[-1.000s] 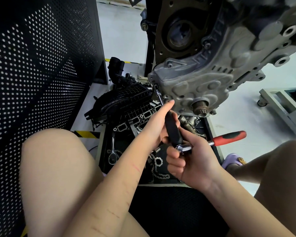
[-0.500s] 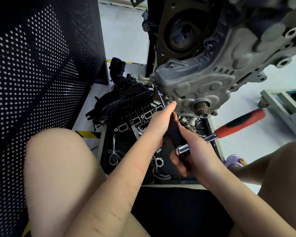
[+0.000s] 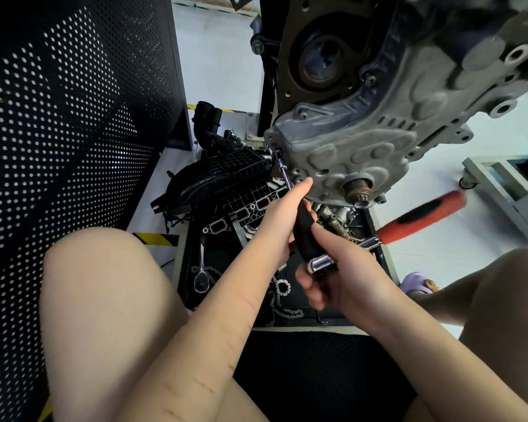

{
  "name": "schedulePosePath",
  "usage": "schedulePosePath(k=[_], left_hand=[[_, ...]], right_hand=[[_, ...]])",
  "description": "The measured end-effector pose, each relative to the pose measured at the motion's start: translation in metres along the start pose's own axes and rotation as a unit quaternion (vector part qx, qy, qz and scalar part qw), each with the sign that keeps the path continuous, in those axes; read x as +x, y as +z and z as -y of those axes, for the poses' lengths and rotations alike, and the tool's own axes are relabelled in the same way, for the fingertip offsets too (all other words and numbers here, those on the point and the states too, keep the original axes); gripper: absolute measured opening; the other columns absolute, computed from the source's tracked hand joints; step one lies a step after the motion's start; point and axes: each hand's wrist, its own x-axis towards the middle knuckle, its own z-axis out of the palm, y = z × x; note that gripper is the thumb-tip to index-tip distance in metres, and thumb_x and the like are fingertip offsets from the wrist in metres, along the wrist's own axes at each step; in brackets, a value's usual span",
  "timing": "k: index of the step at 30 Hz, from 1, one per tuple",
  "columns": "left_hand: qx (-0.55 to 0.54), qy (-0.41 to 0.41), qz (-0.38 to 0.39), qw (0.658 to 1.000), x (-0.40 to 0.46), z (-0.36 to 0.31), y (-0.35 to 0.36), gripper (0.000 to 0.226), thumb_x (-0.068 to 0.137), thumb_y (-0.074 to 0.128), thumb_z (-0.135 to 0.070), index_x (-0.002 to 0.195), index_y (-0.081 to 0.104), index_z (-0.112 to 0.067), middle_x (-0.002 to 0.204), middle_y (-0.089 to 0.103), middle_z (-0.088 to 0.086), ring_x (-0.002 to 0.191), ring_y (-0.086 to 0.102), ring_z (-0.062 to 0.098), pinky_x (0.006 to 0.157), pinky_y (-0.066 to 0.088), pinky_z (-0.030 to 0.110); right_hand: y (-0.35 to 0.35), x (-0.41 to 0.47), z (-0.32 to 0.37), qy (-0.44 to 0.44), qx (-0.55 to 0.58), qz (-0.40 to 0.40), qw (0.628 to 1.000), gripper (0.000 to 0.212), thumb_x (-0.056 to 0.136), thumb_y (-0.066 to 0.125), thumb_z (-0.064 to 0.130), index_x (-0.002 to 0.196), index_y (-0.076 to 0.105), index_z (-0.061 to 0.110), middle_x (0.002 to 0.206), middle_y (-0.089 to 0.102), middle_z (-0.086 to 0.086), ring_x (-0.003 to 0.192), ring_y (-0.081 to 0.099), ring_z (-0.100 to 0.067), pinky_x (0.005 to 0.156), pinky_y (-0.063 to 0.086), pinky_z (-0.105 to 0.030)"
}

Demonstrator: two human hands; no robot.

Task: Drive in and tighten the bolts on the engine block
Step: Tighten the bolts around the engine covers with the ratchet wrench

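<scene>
Bolt (image 3: 277, 152) at the lower-left corner of the engine cover (image 3: 357, 153), mid-tightening: ratchet handle has swung up since a second ago.

Red ratchet handle (image 3: 421, 216) sat low and level to the right of the grip a second ago; now it's angled up and away, blurred, so a stroke is in progress. Right hand (image 3: 345, 278) wraps the chrome ratchet head (image 3: 320, 263), fingers curled under it. Left hand (image 3: 282, 220) holds the black extension grip (image 3: 305, 236), forefinger laid along the shaft (image 3: 285, 175) toward the bolt, just above the grip. Socket hasn't left the bolt. My read: bolt still being run in, not yet torqued.
</scene>
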Motion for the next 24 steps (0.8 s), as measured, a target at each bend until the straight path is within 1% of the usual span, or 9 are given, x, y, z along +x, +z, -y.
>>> schedulePosePath(k=[4, 6, 8, 10, 13, 15, 17, 20, 24], left_hand=[[-0.025, -0.021, 0.042, 0.999, -0.003, 0.000, 0.001, 0.042, 0.086, 0.055, -0.045, 0.057, 0.043, -0.016, 0.052, 0.044, -0.003, 0.039, 0.045, 0.009, 0.041, 0.035, 0.017], [-0.027, -0.008, 0.041, 0.999, -0.004, -0.001, 0.001, 0.044, 0.087, 0.055, -0.041, 0.055, 0.043, -0.015, 0.051, 0.044, -0.001, 0.040, 0.045, 0.010, 0.038, 0.035, 0.014], [0.022, 0.019, 0.020, 0.999, -0.003, 0.000, 0.000, 0.043, 0.087, 0.056, -0.039, 0.052, 0.045, -0.016, 0.047, 0.047, -0.002, 0.042, 0.046, 0.011, 0.041, 0.034, 0.015], [0.061, 0.039, -0.004, 0.997, -0.001, 0.001, 0.000, 0.040, 0.086, 0.057, -0.035, 0.052, 0.046, -0.017, 0.049, 0.046, -0.002, 0.043, 0.044, 0.011, 0.048, 0.031, 0.020], [0.082, 0.046, -0.025, 0.995, 0.001, 0.001, 0.000, 0.033, 0.084, 0.056, -0.029, 0.055, 0.046, -0.018, 0.051, 0.044, -0.004, 0.040, 0.043, 0.010, 0.046, 0.034, 0.015], [0.093, 0.050, -0.032, 0.994, 0.001, 0.002, 0.000, 0.032, 0.083, 0.055, -0.027, 0.055, 0.045, -0.018, 0.048, 0.043, -0.005, 0.039, 0.042, 0.010, 0.041, 0.033, 0.010], [0.103, 0.059, -0.037, 0.992, 0.002, 0.004, 0.000, 0.032, 0.082, 0.054, -0.024, 0.053, 0.043, -0.018, 0.046, 0.040, -0.005, 0.040, 0.039, 0.011, 0.041, 0.031, 0.012], [0.123, 0.077, -0.051, 0.988, 0.002, 0.006, 0.000, 0.035, 0.081, 0.054, -0.022, 0.049, 0.041, -0.019, 0.043, 0.036, -0.008, 0.041, 0.035, 0.011, 0.044, 0.029, 0.018], [0.131, 0.092, -0.065, 0.985, 0.004, 0.009, 0.000, 0.043, 0.080, 0.054, -0.020, 0.041, 0.039, -0.021, 0.041, 0.033, -0.009, 0.045, 0.032, 0.013, 0.050, 0.027, 0.026]], right_hand=[[-0.001, 0.000, 0.002, 0.048, 0.196, 0.087, 0.976, 0.052, 0.095, 0.031, 0.044, 0.066, 0.061, 0.012, 0.042, 0.041, -0.003, 0.031, 0.032, -0.012, 0.033, 0.029, -0.016], [-0.002, 0.000, 0.002, 0.057, 0.223, 0.103, 0.968, 0.052, 0.094, 0.031, 0.046, 0.069, 0.060, 0.011, 0.042, 0.041, -0.001, 0.030, 0.031, -0.010, 0.032, 0.029, -0.016], [-0.002, 0.000, 0.002, 0.058, 0.214, 0.108, 0.969, 0.048, 0.094, 0.031, 0.046, 0.075, 0.056, 0.010, 0.042, 0.041, -0.001, 0.030, 0.032, -0.010, 0.032, 0.029, -0.015], [-0.002, 0.000, 0.002, 0.054, 0.187, 0.100, 0.976, 0.045, 0.094, 0.032, 0.045, 0.077, 0.055, 0.010, 0.042, 0.042, -0.001, 0.030, 0.033, -0.011, 0.033, 0.029, -0.015], [-0.001, 0.000, 0.001, 0.041, 0.128, 0.061, 0.989, 0.042, 0.094, 0.034, 0.043, 0.078, 0.056, 0.010, 0.042, 0.044, -0.003, 0.030, 0.034, -0.012, 0.034, 0.029, -0.017], [-0.001, 0.000, 0.000, 0.028, 0.074, 0.015, 0.997, 0.042, 0.094, 0.037, 0.041, 0.076, 0.056, 0.009, 0.042, 0.045, -0.004, 0.030, 0.035, -0.014, 0.034, 0.030, -0.018], [0.000, 0.000, -0.002, 0.000, -0.001, -0.046, 0.999, 0.040, 0.096, 0.039, 0.038, 0.072, 0.055, 0.010, 0.040, 0.049, -0.006, 0.029, 0.036, -0.015, 0.033, 0.030, -0.018], [0.000, 0.002, -0.005, -0.059, -0.117, -0.108, 0.985, 0.036, 0.096, 0.041, 0.035, 0.074, 0.052, 0.009, 0.037, 0.051, -0.003, 0.027, 0.037, -0.013, 0.032, 0.030, -0.016], [0.000, 0.005, -0.010, -0.097, -0.211, -0.132, 0.964, 0.033, 0.089, 0.046, 0.039, 0.072, 0.050, 0.011, 0.036, 0.049, 0.001, 0.028, 0.039, -0.010, 0.033, 0.029, -0.015]])
